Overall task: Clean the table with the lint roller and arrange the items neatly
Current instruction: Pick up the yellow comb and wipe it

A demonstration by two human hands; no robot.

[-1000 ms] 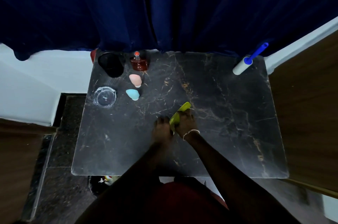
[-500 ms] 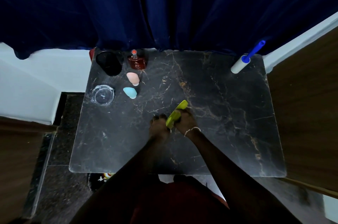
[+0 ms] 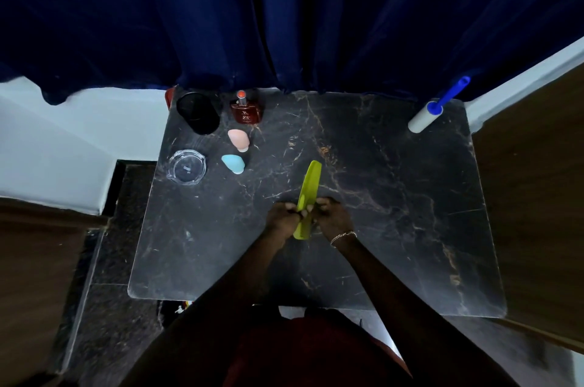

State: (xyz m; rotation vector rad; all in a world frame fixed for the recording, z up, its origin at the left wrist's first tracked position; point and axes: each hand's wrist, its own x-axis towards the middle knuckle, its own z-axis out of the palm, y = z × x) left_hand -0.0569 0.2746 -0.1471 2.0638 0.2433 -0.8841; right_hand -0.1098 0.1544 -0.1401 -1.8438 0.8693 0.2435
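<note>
A yellow-green comb lies lengthwise over the middle of the black marble table. My left hand and my right hand both pinch it near its lower half. The lint roller, white with a blue handle, lies at the far right corner, away from both hands. At the far left stand a black cup and a dark red perfume bottle. A pink sponge, a blue sponge and a clear glass dish sit below them.
A dark blue curtain hangs along the table's far edge. Wooden furniture stands close on the right and a wooden surface on the left. Dark stone floor shows at the lower left.
The comb has turned from mostly hidden between my hands to standing out lengthwise, its tip pointing away from me. Both hands stayed at the table's middle.
</note>
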